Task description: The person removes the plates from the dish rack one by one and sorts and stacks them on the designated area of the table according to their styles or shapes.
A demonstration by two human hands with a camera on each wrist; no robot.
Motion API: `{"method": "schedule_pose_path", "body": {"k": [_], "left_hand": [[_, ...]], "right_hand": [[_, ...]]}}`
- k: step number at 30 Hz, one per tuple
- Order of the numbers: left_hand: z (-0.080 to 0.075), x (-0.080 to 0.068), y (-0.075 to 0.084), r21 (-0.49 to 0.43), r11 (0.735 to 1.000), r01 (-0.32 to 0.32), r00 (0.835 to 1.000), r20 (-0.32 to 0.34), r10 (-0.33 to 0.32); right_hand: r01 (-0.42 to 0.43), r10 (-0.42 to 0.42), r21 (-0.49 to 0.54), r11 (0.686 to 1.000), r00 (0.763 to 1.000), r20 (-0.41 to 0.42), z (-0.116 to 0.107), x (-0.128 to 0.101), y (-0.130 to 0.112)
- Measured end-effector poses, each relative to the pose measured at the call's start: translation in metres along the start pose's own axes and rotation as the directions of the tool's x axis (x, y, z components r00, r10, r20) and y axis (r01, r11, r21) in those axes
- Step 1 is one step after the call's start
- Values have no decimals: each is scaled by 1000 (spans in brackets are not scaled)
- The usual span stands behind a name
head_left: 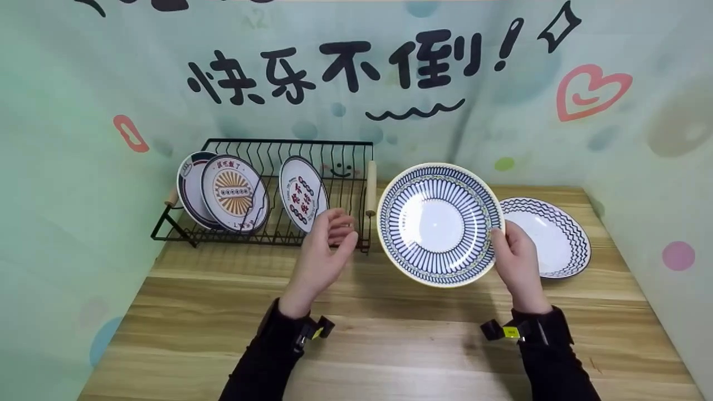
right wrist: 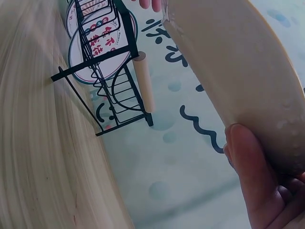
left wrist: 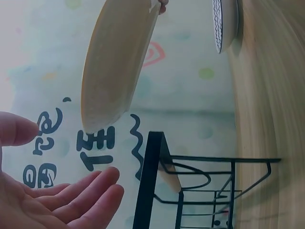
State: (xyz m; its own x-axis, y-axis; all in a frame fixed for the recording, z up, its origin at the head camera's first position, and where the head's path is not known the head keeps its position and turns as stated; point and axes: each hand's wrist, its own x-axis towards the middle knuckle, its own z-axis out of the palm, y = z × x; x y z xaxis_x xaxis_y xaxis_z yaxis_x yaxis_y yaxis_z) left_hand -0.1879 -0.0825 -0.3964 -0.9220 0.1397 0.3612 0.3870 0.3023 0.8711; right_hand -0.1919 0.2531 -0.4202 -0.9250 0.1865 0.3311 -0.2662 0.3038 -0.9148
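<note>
**Blue-striped plate held upright over the tabletop**

Blue radial stripes ring the striped plate (head_left: 440, 224), which stands tilted on edge in the air, its face toward the head camera, above the wooden tabletop (head_left: 390, 345). The right hand (head_left: 518, 267) grips it at the lower right rim, thumb on the front and fingers (right wrist: 252, 176) curled behind against the pale underside. The left hand (head_left: 326, 250) hovers just beside the plate's left edge, apart from it, palm turned inward, fingers (left wrist: 90, 191) relaxed and slightly spread, holding nothing.

Behind the left hand stands a black wire dish rack (head_left: 340, 161) with wooden handles; three patterned plates (head_left: 234, 192) stand upright in its slots. To the right, a wavy-rimmed plate (head_left: 557, 236) lies flat on the tabletop, partly hidden by the held plate.
</note>
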Motion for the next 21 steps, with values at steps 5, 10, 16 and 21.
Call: {"method": "schedule_pose_path", "body": {"k": [5, 10, 16, 21], "left_hand": [[-3, 3, -3, 66, 998, 6, 999, -48, -3], [-7, 5, -7, 121, 992, 29, 996, -85, -19], [-12, 7, -13, 152, 986, 70, 992, -114, -53], [-16, 9, -16, 173, 983, 66, 990, -137, -42]], "right_hand": [[-40, 40, -3, 999, 999, 2, -2, 3, 6], [-69, 69, -18, 997, 998, -6, -4, 6, 10], [-89, 88, -48, 995, 996, -16, -8, 8, 13], [-108, 108, -37, 993, 994, -12, -10, 9, 16]]}}
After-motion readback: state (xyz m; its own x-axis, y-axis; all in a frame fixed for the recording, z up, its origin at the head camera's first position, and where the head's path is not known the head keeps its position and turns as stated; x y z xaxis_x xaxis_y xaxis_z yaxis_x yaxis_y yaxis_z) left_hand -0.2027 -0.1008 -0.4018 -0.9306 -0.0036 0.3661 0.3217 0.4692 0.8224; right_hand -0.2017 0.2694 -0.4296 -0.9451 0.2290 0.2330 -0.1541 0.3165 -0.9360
